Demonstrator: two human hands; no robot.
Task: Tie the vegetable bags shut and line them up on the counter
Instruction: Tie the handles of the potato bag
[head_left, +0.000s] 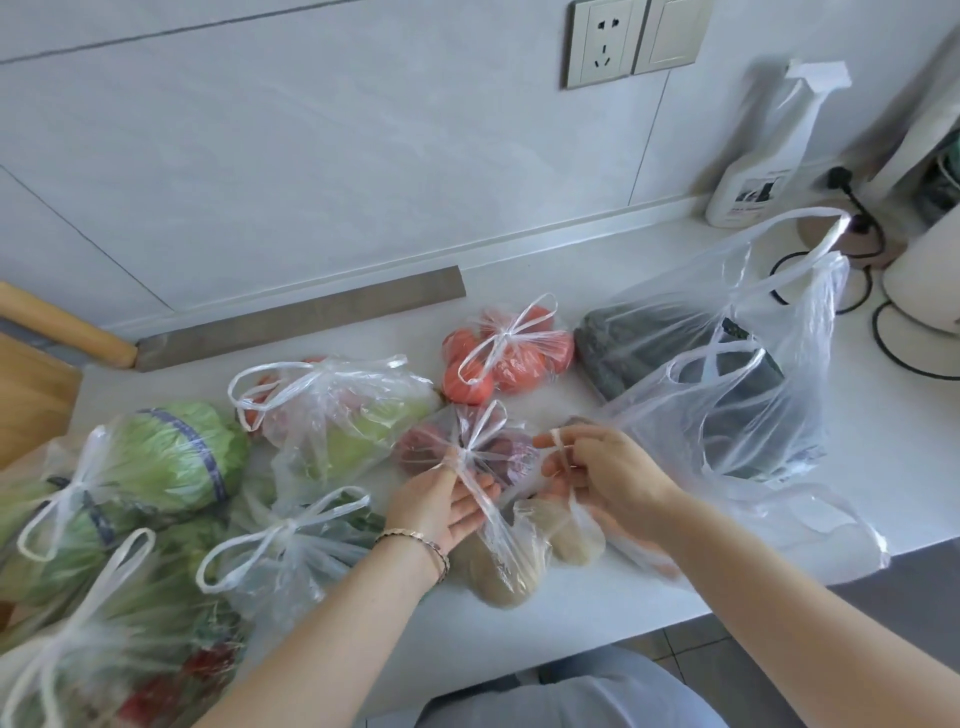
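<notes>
A clear bag of potatoes (519, 564) lies untied near the counter's front edge. My left hand (441, 506) is palm up and pinches one of its handle strips under the thumb. My right hand (597, 475) pinches the other handle between curled fingers. Just behind my hands sits a tied bag of purple onions (470, 447), and farther back a tied bag of tomatoes (506, 356). To the left lie tied bags: pale green vegetables (337, 415), a cabbage (166, 457), leafy greens (291, 553), and greens with red peppers (104, 670). An open large bag of dark cucumbers (727, 374) stands on the right.
A cleaver (311, 317) with a wooden handle lies by the wall, beside a wooden board (31, 405) at the left. A spray bottle (763, 150), black cables (857, 291) and a white appliance (924, 270) crowd the back right corner. The counter edge (649, 623) runs close below my hands.
</notes>
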